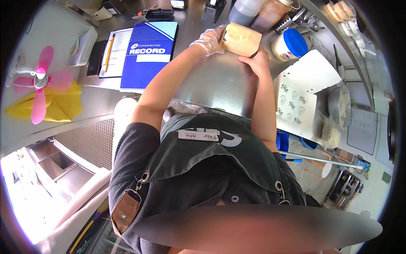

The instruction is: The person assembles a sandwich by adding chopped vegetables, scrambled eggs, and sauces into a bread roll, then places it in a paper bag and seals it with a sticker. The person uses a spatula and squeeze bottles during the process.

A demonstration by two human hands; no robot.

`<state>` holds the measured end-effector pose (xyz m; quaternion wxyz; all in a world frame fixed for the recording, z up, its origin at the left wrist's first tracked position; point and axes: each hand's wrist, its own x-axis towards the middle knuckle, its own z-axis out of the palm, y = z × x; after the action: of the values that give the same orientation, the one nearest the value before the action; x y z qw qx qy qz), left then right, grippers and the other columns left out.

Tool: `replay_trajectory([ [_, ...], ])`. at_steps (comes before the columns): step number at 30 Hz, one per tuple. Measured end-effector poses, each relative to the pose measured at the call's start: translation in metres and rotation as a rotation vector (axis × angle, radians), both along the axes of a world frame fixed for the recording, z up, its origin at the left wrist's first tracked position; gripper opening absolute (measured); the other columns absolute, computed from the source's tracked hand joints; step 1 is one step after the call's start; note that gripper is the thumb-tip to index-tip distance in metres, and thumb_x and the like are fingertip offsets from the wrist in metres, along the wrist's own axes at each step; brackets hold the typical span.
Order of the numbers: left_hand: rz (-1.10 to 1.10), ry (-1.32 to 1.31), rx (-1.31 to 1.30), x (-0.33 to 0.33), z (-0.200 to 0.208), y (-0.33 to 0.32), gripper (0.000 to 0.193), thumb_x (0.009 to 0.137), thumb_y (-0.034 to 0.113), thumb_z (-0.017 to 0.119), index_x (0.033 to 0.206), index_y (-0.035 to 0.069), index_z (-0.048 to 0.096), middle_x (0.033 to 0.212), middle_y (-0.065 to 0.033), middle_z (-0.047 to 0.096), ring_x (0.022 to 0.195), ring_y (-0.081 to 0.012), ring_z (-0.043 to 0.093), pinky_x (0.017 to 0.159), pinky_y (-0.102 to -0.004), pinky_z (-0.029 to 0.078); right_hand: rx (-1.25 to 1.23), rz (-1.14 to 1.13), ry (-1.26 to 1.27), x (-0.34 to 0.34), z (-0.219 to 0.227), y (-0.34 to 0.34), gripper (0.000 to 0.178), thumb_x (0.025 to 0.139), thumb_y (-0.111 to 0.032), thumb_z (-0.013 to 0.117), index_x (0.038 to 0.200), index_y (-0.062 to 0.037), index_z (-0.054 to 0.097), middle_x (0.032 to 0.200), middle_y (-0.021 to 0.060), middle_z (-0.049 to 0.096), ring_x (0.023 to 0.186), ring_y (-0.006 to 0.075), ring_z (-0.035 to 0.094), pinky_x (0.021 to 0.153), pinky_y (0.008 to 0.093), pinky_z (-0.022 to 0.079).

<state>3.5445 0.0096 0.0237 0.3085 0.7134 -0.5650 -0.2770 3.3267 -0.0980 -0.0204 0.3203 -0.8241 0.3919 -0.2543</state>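
Over the steel counter [211, 84] my two hands hold a tan, squarish block [242, 40] with a pale yellow, uneven patch on top; whether it is food or a small carton I cannot make out. My left hand [210, 41], in a clear plastic glove, grips its left side. The bare right hand [259, 63] closes on the lower right corner, thumb along the near edge. Its other fingers are mostly hidden. Right of that hand stands a white tub with a blue lid [294, 43]. An open white box [311, 70] with printed lining paper [294, 103] lies nearer me.
Two large sauce bottles, one dark [246, 12] and one orange-brown [270, 15], stand behind the block. A blue record book [148, 55] lies at left beside papers with a pencil [109, 53]. A metal bowl [338, 106] is at far right, a pink fan [41, 81] at far left.
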Motion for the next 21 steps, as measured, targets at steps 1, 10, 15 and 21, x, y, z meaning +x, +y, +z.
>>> replay_trajectory([
  [1, 0.033, 0.035, -0.007, -0.002, 0.001, 0.003, 0.091, 0.063, 0.009, 0.083, 0.144, 0.010, 0.041, 0.126, -0.0159, 0.063, 0.121, -0.0326, 0.058, 0.102, -0.0365, 0.046, 0.002, 0.025, -0.051, -0.001, 0.001, -0.001, 0.081, 0.054, -0.023, 0.093, 0.127, -0.0128, 0.059, 0.120, 0.0095, 0.067, 0.118, 0.0361, 0.054, 0.102, 0.0480, 0.037],
  [10, 0.225, 0.341, -0.532, 0.018, 0.052, 0.145, 0.067, 0.077, 0.014, 0.079, 0.136, 0.003, 0.051, 0.133, -0.0138, 0.059, 0.125, -0.0253, 0.056, 0.106, -0.0410, 0.044, 0.347, 0.390, 0.558, -0.009, 0.121, 0.068, 0.069, 0.084, -0.029, 0.075, 0.138, 0.0041, 0.048, 0.137, 0.0225, 0.054, 0.129, 0.0290, 0.051, 0.108, 0.0376, 0.039],
  [15, 0.705, 0.690, -0.661, 0.059, 0.043, 0.286, 0.051, 0.082, 0.011, 0.074, 0.128, 0.002, 0.056, 0.125, -0.0147, 0.062, 0.118, -0.0262, 0.059, 0.101, -0.0383, 0.047, 0.247, 0.829, 0.154, 0.127, 0.159, 0.115, 0.027, 0.090, -0.014, 0.069, 0.113, -0.0015, 0.069, 0.101, 0.0090, 0.073, 0.091, 0.0143, 0.066, 0.083, 0.0291, 0.051],
  [21, 1.130, 0.692, -0.863, 0.086, 0.015, 0.419, 0.042, 0.084, 0.003, 0.069, 0.124, 0.001, 0.056, 0.121, -0.0130, 0.061, 0.112, -0.0250, 0.061, 0.096, -0.0341, 0.050, -0.091, 1.022, -0.185, 0.401, 0.136, 0.191, 0.020, 0.088, -0.021, 0.069, 0.100, -0.0068, 0.074, 0.092, 0.0114, 0.074, 0.085, 0.0227, 0.071, 0.077, 0.0315, 0.053],
])
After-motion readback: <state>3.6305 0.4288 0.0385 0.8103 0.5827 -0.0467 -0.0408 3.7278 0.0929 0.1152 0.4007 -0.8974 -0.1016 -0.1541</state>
